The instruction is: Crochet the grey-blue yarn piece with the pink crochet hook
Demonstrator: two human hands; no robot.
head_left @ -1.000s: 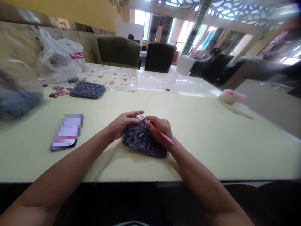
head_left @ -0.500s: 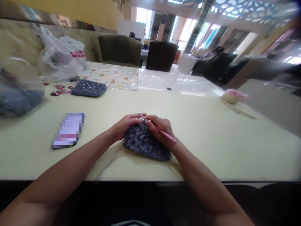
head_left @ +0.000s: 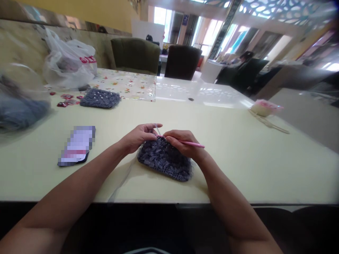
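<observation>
My right hand [head_left: 182,141] is closed around a pink crochet hook [head_left: 194,144], whose handle sticks out to the right and whose tip lies near my left fingers. Below the hands hangs a dark grey-blue crocheted piece [head_left: 164,160] with a ruffled surface, its lower edge close to the table. My left hand [head_left: 141,137] pinches the top left edge of this piece, with the index finger raised. A pale strand of yarn [head_left: 158,129] runs over that finger, and a greyish strand [head_left: 123,181] trails down across the table edge.
A phone [head_left: 78,144] lies left of my hands. Behind it are a second crocheted piece [head_left: 100,98], small red wrappers [head_left: 67,100] and plastic bags [head_left: 70,65]. A pink-topped item with a cord [head_left: 265,108] sits at right. Chairs [head_left: 182,61] stand beyond the table.
The hook has turned flatter, its handle swinging up and right. My left index finger has lifted, drawing the strand up. The crocheted piece has shifted slightly.
</observation>
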